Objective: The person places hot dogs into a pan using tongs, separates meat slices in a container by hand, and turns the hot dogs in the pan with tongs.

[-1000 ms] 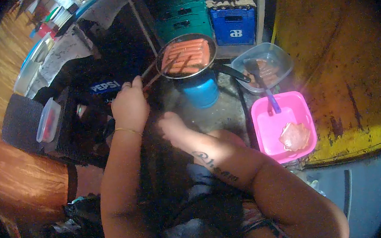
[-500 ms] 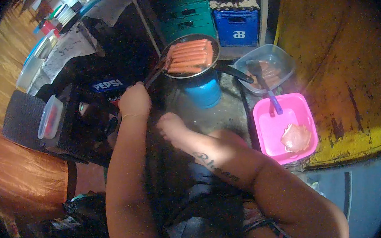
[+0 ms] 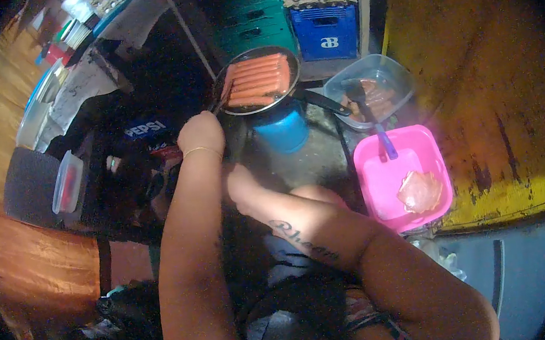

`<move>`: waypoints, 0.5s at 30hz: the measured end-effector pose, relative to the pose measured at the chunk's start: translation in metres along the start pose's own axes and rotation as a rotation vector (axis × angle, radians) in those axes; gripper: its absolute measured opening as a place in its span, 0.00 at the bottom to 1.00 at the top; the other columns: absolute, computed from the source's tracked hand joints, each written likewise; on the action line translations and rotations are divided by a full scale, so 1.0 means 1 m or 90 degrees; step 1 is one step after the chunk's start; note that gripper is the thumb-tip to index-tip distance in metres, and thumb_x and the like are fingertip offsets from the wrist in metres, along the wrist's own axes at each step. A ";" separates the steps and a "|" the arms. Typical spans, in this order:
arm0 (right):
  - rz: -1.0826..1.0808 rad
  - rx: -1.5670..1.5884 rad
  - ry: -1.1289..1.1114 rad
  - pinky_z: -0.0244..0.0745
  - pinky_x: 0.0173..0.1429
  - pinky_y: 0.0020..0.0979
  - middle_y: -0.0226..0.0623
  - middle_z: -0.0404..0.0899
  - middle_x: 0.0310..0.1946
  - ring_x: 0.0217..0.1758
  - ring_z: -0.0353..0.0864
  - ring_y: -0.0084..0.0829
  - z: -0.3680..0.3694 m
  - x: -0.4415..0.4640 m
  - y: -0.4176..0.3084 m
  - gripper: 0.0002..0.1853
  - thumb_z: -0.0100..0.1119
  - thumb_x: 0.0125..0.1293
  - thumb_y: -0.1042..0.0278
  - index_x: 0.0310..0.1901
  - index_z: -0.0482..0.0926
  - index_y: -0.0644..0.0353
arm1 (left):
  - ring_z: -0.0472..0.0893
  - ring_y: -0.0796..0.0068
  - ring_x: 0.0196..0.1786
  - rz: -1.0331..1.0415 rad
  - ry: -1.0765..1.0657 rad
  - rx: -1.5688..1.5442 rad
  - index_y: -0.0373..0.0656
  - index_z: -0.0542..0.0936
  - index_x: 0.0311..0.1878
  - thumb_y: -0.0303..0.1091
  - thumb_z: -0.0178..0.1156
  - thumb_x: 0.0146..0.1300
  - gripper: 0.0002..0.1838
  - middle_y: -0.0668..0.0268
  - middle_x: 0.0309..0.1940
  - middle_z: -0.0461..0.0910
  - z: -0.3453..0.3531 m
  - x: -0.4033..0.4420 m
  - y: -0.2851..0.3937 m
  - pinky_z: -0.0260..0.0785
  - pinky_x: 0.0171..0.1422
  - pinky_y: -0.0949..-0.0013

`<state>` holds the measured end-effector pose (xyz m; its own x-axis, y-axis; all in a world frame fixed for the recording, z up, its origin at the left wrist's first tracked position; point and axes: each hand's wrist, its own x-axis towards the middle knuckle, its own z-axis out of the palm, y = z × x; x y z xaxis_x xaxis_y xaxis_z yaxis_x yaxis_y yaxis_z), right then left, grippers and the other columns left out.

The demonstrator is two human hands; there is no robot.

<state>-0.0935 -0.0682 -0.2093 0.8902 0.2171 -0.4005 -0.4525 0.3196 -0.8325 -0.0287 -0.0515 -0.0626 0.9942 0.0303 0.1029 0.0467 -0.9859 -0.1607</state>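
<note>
Several orange-red sausages (image 3: 260, 76) lie side by side in a dark frying pan (image 3: 297, 69), which stands over a blue canister (image 3: 284, 131). My left hand (image 3: 201, 135) is closed on tongs (image 3: 221, 101) whose tips reach the sausages at the pan's left edge. Below the pan, my right hand (image 3: 239, 183) is near my left wrist, its fingers curled and partly in shadow; whether it holds anything is hidden. The pan's black handle (image 3: 323, 101) points right, toward a clear plastic container (image 3: 403, 82) with more sausages in it.
A pink basin (image 3: 377, 183) holds round meat slices (image 3: 421, 191). A purple-handled spatula (image 3: 384, 137) rests across the clear container and basin. Green (image 3: 258, 32) and blue (image 3: 327, 33) crates stand behind. A lidded box (image 3: 67, 182) is at left, a wooden surface (image 3: 477, 111) at right.
The tongs have moved from across the sausages to the pan's left edge. My left hand has shifted right and now sits nearer the pan. The whole view has also shifted slightly.
</note>
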 end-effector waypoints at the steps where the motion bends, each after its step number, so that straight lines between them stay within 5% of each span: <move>1: -0.033 0.000 0.083 0.67 0.36 0.33 0.37 0.73 0.35 0.34 0.70 0.31 0.004 -0.007 -0.004 0.16 0.40 0.64 0.71 0.52 0.69 0.64 | 0.82 0.52 0.48 0.002 0.005 -0.014 0.39 0.81 0.42 0.29 0.48 0.62 0.13 0.50 0.44 0.82 -0.001 -0.001 -0.001 0.75 0.51 0.55; 4: -0.091 0.009 0.158 0.65 0.33 0.32 0.34 0.72 0.33 0.32 0.70 0.29 0.011 -0.028 -0.018 0.09 0.46 0.63 0.71 0.43 0.71 0.62 | 0.81 0.50 0.48 -0.008 -0.003 -0.055 0.38 0.82 0.42 0.32 0.54 0.59 0.12 0.49 0.43 0.81 0.010 0.010 -0.016 0.74 0.51 0.56; 6: -0.073 0.029 -0.017 0.64 0.30 0.31 0.32 0.71 0.31 0.31 0.69 0.28 -0.004 -0.041 -0.035 0.04 0.50 0.61 0.72 0.38 0.71 0.59 | 0.81 0.50 0.48 -0.021 -0.039 -0.094 0.38 0.82 0.41 0.34 0.58 0.57 0.13 0.49 0.43 0.81 0.013 0.017 -0.029 0.74 0.52 0.56; 9: -0.048 0.041 -0.031 0.64 0.28 0.30 0.31 0.70 0.29 0.30 0.69 0.26 -0.004 -0.036 -0.031 0.06 0.54 0.58 0.74 0.37 0.70 0.57 | 0.81 0.49 0.47 -0.039 -0.170 -0.169 0.39 0.83 0.42 0.40 0.64 0.53 0.17 0.49 0.43 0.81 0.006 0.024 -0.043 0.72 0.53 0.56; 15: -0.021 0.037 -0.038 0.63 0.28 0.29 0.30 0.69 0.28 0.30 0.69 0.26 -0.002 -0.042 -0.037 0.06 0.54 0.58 0.73 0.37 0.69 0.56 | 0.81 0.50 0.47 -0.007 0.007 -0.082 0.38 0.81 0.42 0.32 0.57 0.57 0.12 0.48 0.42 0.81 0.004 0.003 -0.044 0.73 0.51 0.55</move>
<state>-0.1138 -0.0911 -0.1631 0.9006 0.2598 -0.3486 -0.4272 0.3805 -0.8201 -0.0274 -0.0070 -0.0588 0.9925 0.0402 0.1153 0.0442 -0.9985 -0.0323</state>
